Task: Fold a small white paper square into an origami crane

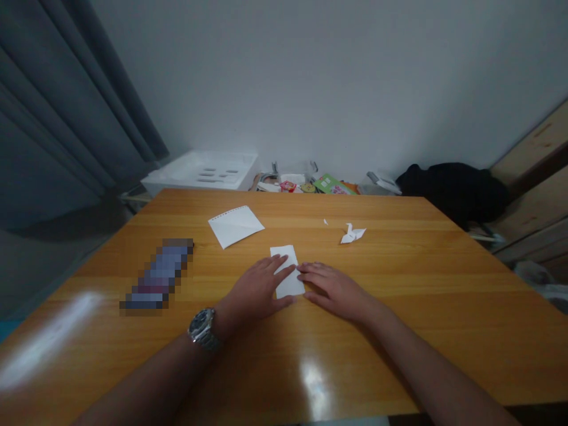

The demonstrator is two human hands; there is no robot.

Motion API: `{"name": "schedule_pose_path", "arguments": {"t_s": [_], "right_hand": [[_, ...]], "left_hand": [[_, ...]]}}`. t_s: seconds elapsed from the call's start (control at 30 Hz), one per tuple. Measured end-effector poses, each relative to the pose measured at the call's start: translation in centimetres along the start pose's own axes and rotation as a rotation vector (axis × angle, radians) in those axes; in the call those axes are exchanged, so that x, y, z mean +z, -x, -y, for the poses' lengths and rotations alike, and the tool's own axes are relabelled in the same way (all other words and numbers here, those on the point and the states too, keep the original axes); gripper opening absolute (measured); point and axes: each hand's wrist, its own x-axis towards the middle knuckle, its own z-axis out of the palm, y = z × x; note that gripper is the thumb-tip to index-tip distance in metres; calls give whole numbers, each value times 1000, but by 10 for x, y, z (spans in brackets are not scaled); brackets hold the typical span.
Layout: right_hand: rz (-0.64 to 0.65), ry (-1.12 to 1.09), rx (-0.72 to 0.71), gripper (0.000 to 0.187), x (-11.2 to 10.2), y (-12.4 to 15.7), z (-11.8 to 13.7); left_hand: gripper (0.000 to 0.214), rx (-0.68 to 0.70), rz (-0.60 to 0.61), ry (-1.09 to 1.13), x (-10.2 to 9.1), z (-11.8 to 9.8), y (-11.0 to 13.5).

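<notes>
A small white sheet of paper (290,288), narrow and apparently folded, lies flat on the wooden table in front of me. Over its left part rests my left hand (261,287), fingers spread across the paper and a metal watch (203,328) on the wrist. At the paper's right edge, my right hand (333,289) lies with its fingers stretched out, the fingertips touching or just beside the edge. Part of the paper is hidden under the left fingers. Neither hand grips anything.
Farther back on the table (421,260) lie a white sheet with a perforated edge (236,226), a paper crane (352,234) and a tiny paper scrap (325,222). A pixelated phone-like object (160,275) is at left. Behind the table stand a white tray (199,168) and a green booklet (333,184).
</notes>
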Motion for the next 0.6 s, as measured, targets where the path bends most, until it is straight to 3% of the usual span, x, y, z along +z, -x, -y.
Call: {"name": "schedule_pose_path", "arguments": {"t_s": [0.2, 0.43, 0.6], "right_hand": [[-47, -64, -47, 36, 2, 0, -3], [-119, -113, 4, 37, 8, -2, -5], [-197, -132, 13, 17, 15, -6, -10]], "left_hand": [[62, 30, 35, 42, -7, 0, -3], [42, 17, -51, 126, -10, -3, -7], [45, 42, -64, 170, -12, -5, -8]]}}
